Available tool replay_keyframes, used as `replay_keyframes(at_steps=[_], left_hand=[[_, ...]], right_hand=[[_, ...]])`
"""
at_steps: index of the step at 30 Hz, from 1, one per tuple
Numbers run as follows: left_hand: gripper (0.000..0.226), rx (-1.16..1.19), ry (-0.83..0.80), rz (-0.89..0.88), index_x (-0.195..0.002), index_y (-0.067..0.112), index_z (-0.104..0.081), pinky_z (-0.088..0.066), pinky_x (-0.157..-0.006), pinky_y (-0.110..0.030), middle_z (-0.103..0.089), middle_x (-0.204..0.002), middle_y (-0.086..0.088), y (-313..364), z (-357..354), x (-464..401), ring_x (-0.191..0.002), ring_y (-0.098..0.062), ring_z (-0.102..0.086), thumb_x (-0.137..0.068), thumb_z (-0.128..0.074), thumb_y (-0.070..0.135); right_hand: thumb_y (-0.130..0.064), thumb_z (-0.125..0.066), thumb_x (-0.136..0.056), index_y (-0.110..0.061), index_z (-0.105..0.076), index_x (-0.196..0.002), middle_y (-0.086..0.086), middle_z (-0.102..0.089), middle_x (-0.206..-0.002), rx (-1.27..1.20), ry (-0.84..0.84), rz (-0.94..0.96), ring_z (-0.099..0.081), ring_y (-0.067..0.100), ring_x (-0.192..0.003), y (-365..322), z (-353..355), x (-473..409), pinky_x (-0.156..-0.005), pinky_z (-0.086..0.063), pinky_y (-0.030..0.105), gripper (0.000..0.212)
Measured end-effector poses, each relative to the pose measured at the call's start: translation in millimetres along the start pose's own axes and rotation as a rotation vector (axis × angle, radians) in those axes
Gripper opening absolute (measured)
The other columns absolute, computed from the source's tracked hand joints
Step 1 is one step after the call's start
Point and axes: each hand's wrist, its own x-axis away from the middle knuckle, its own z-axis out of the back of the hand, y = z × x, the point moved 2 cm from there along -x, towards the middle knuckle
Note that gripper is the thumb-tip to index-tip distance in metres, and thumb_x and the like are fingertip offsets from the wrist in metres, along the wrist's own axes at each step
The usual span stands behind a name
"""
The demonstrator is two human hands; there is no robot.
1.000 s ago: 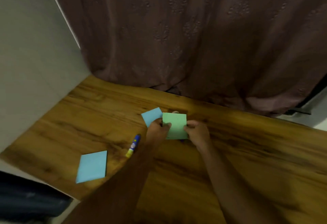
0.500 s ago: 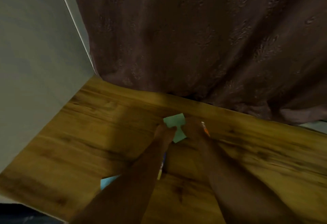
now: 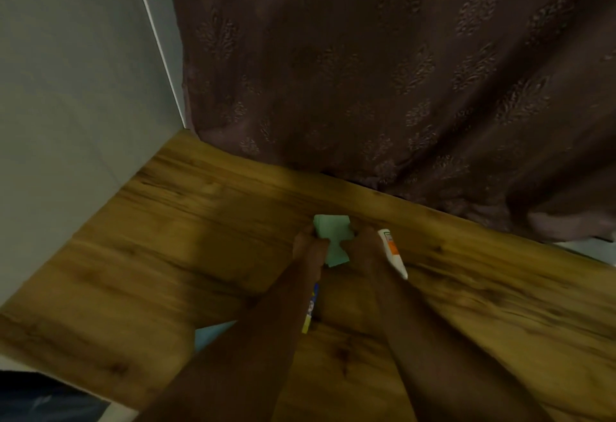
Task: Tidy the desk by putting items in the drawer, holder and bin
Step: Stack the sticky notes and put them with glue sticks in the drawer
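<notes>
Green paper [image 3: 333, 238], creased and partly folded, sits over the wooden desk [image 3: 166, 271] near its far edge, at about 12 o'clock from the person. It is held between both hands. The left hand [image 3: 308, 248] grips its left side with fingers curled onto the sheet; the right hand [image 3: 361, 245] grips its right side likewise. Whether the paper touches the desk surface cannot be told.

At 3 o'clock of the right hand, just beside it, lies a white tube with an orange label [image 3: 392, 253], pointing toward 5 o'clock. At 6 o'clock of the paper, between the two forearms, a marker with a blue body and yellow end [image 3: 310, 311] lies on the desk, partly covered by the left forearm. At 7 o'clock, a light blue sheet [image 3: 210, 335] shows from under the left forearm; most of it is hidden.

Behind the desk, from 11 to 2 o'clock, hangs a brown patterned curtain [image 3: 383, 71]. A pale wall [image 3: 73, 88] stands at 9 to 10 o'clock.
</notes>
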Motion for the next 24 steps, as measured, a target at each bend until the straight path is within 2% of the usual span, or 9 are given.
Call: replay_keyframes(at_steps=[2, 5, 9, 11, 13, 17, 20, 22, 24], left_hand=[[0.044, -0.021, 0.023, -0.027, -0.132, 0.011, -0.053, -0.053, -0.084, -0.044, -0.06, -0.118, -0.013, 7.2, 3.3, 7.7, -0.102, -0.029, -0.058, -0.09, -0.055, 0.0], [0.043, -0.055, 0.029, -0.082, -0.132, 0.016, -0.054, -0.052, -0.089, -0.049, -0.059, -0.124, -0.011, 11.9, 5.9, 13.7, -0.107, -0.029, -0.057, -0.09, -0.058, 0.006], [0.035, 0.075, -0.005, -0.085, -0.127, 0.017, -0.055, -0.05, -0.066, -0.031, -0.062, -0.118, -0.008, 18.3, 18.3, 35.2, -0.091, -0.02, -0.058, -0.094, -0.054, 0.006], [0.031, 0.092, 0.017, -0.089, -0.124, 0.019, -0.056, -0.048, -0.06, -0.028, -0.063, -0.112, -0.004, 20.5, 30.3, 45.4, -0.082, -0.015, -0.059, -0.095, -0.053, 0.007], [0.031, 0.105, 0.05, -0.054, -0.122, 0.023, -0.056, -0.052, -0.061, -0.03, -0.065, -0.113, -0.004, 21.3, 45.9, 53.6, -0.083, -0.016, -0.062, -0.095, -0.055, 0.009], [0.026, 0.06, 0.131, -0.014, -0.114, 0.027, -0.051, -0.054, -0.078, -0.038, -0.061, -0.113, -0.005, 15.1, 84.5, 82.9, -0.096, -0.023, -0.061, -0.096, -0.052, 0.008], [0.029, 0.05, 0.206, -0.005, -0.121, 0.023, -0.055, -0.058, -0.074, -0.036, -0.066, -0.114, -0.008, -5.6, 120.7, 108.4, -0.092, -0.022, -0.066, -0.096, -0.053, 0.009], [0.032, 0.039, 0.26, -0.035, -0.125, 0.019, -0.057, -0.057, -0.065, -0.03, -0.067, -0.111, -0.008, -21.7, 141.6, 123.5, -0.089, -0.021, -0.066, -0.096, -0.051, 0.007], [0.031, -0.009, 0.33, -0.066, -0.125, 0.011, -0.058, -0.055, -0.064, -0.025, -0.066, -0.108, -0.01, -41.0, 161.2, 137.7, -0.091, -0.021, -0.063, -0.096, -0.05, 0.004]], right_hand=[[-0.008, -0.066, -0.088, -0.004, -0.048, -0.138, 0.021, -0.058, -0.131, -0.051, -0.106, 0.149, -0.058, 0.036, -0.115, 0.7, 2.4, 4.9, -0.097, -0.049, 0.047, 0.054], [-0.003, -0.07, -0.083, -0.003, -0.054, -0.132, 0.018, -0.063, -0.123, -0.233, -0.131, 0.15, -0.063, 0.032, -0.104, 8.7, 12.1, 13.7, -0.088, -0.053, 0.048, 0.052], [-0.006, -0.071, -0.083, -0.009, -0.062, -0.122, 0.012, -0.068, -0.117, -0.431, -0.176, 0.159, -0.067, 0.029, -0.097, 0.3, 22.7, 35.6, -0.08, -0.058, 0.047, 0.04], [-0.008, -0.069, -0.085, -0.01, -0.06, -0.125, 0.007, -0.066, -0.117, -0.474, -0.209, 0.149, -0.065, 0.024, -0.094, -6.1, 28.3, 50.9, -0.07, -0.058, 0.039, 0.041], [-0.009, -0.068, -0.088, -0.011, -0.058, -0.127, 0.003, -0.064, -0.115, -0.448, -0.238, 0.145, -0.062, 0.019, -0.092, -16.6, 31.1, 65.7, -0.06, -0.051, 0.027, 0.04], [-0.009, -0.07, -0.086, -0.01, -0.063, -0.119, 0.005, -0.068, -0.113, -0.364, -0.262, 0.234, -0.064, 0.017, -0.09, -31.7, 14.9, 95.1, -0.06, -0.05, 0.025, 0.035], [-0.007, -0.072, -0.085, -0.011, -0.063, -0.114, 0.001, -0.067, -0.106, -0.361, -0.367, 0.226, -0.068, 0.02, -0.089, -36.3, -8.9, 127.0, -0.069, -0.06, 0.035, 0.031], [-0.005, -0.071, -0.085, -0.01, -0.062, -0.113, 0.004, -0.068, -0.107, -0.36, -0.438, 0.229, -0.07, 0.023, -0.092, -37.2, -25.7, 147.4, -0.074, -0.06, 0.039, 0.03], [-0.002, -0.07, -0.085, -0.007, -0.062, -0.114, 0.009, -0.069, -0.109, -0.342, -0.503, 0.241, -0.07, 0.026, -0.095, -33.9, -41.9, 167.3, -0.077, -0.06, 0.042, 0.031]])
